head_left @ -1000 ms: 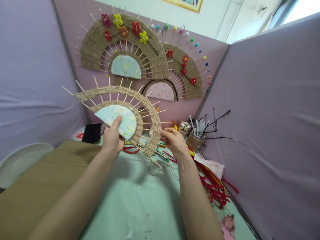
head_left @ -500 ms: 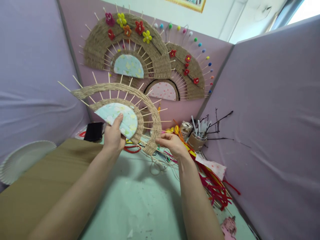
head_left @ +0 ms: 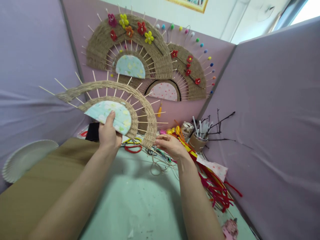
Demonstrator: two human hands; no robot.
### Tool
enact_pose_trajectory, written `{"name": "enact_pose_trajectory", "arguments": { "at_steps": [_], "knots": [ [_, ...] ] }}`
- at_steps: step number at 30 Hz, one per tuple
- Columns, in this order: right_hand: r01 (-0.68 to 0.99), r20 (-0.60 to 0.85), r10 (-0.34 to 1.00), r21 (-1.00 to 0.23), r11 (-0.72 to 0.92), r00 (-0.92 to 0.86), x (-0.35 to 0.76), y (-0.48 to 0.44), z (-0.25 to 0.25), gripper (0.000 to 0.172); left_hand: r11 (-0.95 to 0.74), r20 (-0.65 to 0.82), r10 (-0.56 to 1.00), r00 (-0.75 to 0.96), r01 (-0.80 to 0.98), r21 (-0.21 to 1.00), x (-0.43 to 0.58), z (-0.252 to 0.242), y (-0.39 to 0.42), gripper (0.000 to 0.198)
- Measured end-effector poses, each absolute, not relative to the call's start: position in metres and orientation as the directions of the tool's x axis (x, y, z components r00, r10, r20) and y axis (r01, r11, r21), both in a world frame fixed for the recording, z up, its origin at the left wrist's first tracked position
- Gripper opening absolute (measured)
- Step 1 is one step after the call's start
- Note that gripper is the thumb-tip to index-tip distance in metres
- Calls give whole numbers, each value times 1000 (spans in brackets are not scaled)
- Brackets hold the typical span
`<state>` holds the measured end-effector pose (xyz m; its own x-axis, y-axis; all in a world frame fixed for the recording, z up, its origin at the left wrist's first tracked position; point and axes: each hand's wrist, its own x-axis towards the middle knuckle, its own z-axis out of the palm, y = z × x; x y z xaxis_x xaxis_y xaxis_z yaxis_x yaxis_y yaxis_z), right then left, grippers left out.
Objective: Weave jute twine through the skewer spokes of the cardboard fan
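A half-round woven fan [head_left: 148,116], made of brown twine wound around thin wooden sticks, is held up tilted above the table. Its centre is a pale blue flowered cloth panel [head_left: 122,116]. My left hand [head_left: 108,135] grips it there, thumb on the cloth and the other fingers behind. My right hand [head_left: 170,146] is at the lower right end of the outer woven band, its fingertips pinched together beside the edge and the lowest stick. What is between those fingertips is too small to make out. Loose twine [head_left: 156,168] lies in loops below.
Two finished fans with flowers, one on top [head_left: 97,50], lean on the back panel. Red-handled scissors [head_left: 133,148], a pot of twigs and glue sticks [head_left: 197,141] and red pipe cleaners [head_left: 220,196] lie around. Brown cardboard [head_left: 50,186] and a white ribbed plate [head_left: 27,160] are at left.
The fan has shifted left and turned slightly, with my left hand moving left along with it. My right hand has stayed by the band's lower end, its fingertips now nearer the edge.
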<state>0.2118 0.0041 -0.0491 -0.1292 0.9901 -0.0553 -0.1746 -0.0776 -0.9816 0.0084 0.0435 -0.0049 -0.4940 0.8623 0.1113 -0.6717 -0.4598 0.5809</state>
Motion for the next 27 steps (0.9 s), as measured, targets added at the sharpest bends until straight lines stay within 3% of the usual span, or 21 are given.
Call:
{"name": "enact_pose_trajectory", "arguments": {
  "at_steps": [8, 16, 21, 27],
  "knots": [
    [-428, -194, 973, -875, -228, -123, 204, 8, -51, 33, -541, 147, 815, -561, -643, 542, 8, -6, 42, 21],
    [-368, -129, 987, -917, -156, -96, 190, 4, -49, 31, -505, 163, 828, -536, -587, 632, 10, -5, 39, 23],
    [-324, -81, 996, -942, -90, -40, 193, 4, -48, 30, -498, 138, 834, -534, -623, 604, 6, -5, 41, 21],
    [-313, -107, 985, -938, -146, -138, 196, 1, -45, 36, -506, 113, 837, -536, -677, 534, 6, -8, 47, 22]
  ]
}}
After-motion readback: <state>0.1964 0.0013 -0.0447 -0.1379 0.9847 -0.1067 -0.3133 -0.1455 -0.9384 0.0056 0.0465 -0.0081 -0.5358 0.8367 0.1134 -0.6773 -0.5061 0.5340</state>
